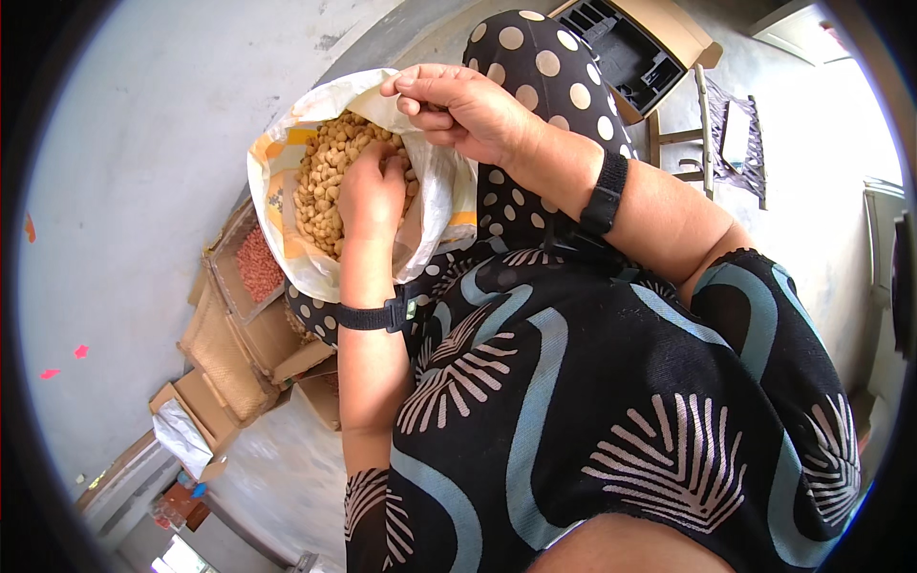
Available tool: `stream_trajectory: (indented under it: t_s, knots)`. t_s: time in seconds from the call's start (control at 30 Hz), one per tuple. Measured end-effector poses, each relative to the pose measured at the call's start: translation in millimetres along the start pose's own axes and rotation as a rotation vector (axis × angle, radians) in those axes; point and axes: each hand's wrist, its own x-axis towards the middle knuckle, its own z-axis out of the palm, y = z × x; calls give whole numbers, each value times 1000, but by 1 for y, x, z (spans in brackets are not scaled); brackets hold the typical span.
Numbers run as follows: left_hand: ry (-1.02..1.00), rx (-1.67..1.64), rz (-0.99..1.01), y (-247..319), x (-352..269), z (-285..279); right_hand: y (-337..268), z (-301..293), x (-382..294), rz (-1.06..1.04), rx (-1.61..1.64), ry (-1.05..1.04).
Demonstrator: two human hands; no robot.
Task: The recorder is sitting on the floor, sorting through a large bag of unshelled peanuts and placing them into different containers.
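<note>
A white woven plastic sack (313, 107) with orange-yellow bands stands open before me, tilted against my legs. Unshelled peanuts (319, 186) fill the part I can see into. My left hand (371, 190) reaches down inside it; its fingertips are hidden against the peanuts. Over the sack's far right rim, my right hand (462, 111) is raised with curled fingers and the thumb near the index finger. Something small and dark shows in its palm, too little to name. Both wrists wear black straps.
Pinkish-red peanut kernels (259, 265) lie in a clear-sided container left of the sack. Below it are opened cardboard pieces (222, 344) and a small carton (193, 408). A box with black inserts (623, 50) and a woven-seat wooden chair (706, 136) stand at upper right.
</note>
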Motion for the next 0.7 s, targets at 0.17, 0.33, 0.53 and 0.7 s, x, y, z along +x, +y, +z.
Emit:
stream_trajectory:
  t_s: [0.17, 0.33, 0.53, 0.7]
  knots:
    - [34, 33, -32, -5, -5, -2, 1, -1, 1, 28, -3, -11]
    - [79, -484, -180, -13, -8, -10, 4, 5, 0, 51, -21, -8]
    - [-109, -1486, -293, -3, -20, -39, 13, 9, 1, 166, -292, -6]
    - [-145, -1625, -230, 12, -29, -41, 19, 18, -2, 219, -403, -76]
